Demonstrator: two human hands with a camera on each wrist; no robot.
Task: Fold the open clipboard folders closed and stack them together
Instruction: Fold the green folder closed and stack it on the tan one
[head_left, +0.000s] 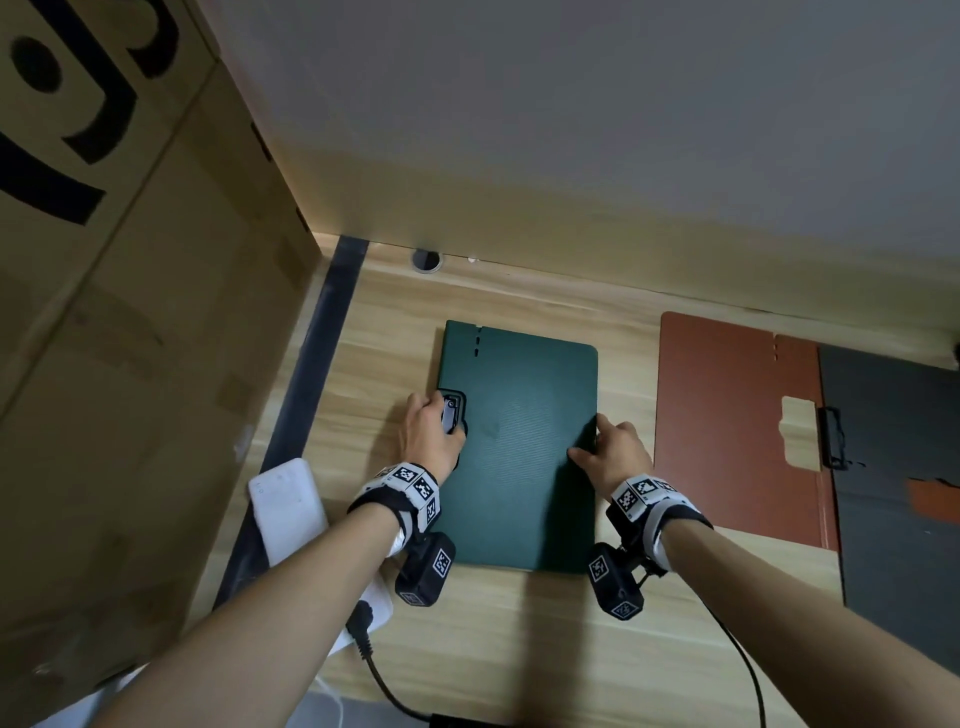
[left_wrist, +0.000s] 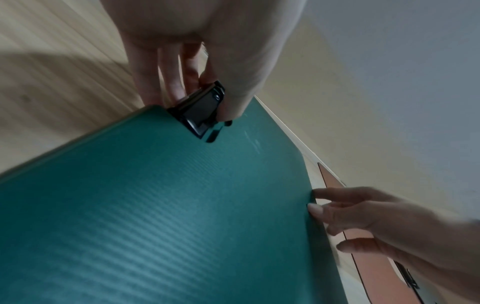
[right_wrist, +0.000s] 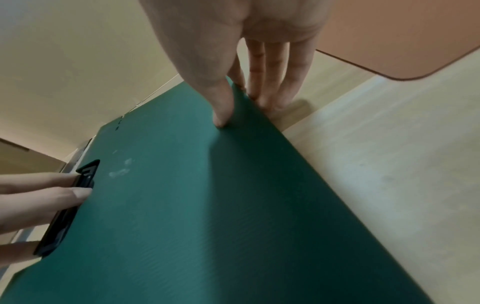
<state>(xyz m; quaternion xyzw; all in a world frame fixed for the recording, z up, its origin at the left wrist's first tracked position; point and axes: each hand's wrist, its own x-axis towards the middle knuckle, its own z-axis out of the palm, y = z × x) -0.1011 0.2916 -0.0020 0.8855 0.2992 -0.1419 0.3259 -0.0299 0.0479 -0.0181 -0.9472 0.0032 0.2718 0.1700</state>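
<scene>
While the green folder (head_left: 519, 447) lies closed and flat on the wooden desk (head_left: 519, 649), both hands are on it. The left hand (head_left: 431, 431) grips the black clip (head_left: 451, 410) at the folder's left edge, thumb on top and fingers curled underneath. The right hand (head_left: 613, 452) pinches the opposite edge, thumb pressing the cover and fingers tucked below it. Off to the right, well apart, a brown folder (head_left: 727, 415) lies wide open, its dark inner panel (head_left: 893, 467) facing up with its own clip (head_left: 831, 439) at the fold. A big cardboard box (head_left: 130, 312) stands on the left, with a white device (head_left: 288, 504) beside it.
</scene>
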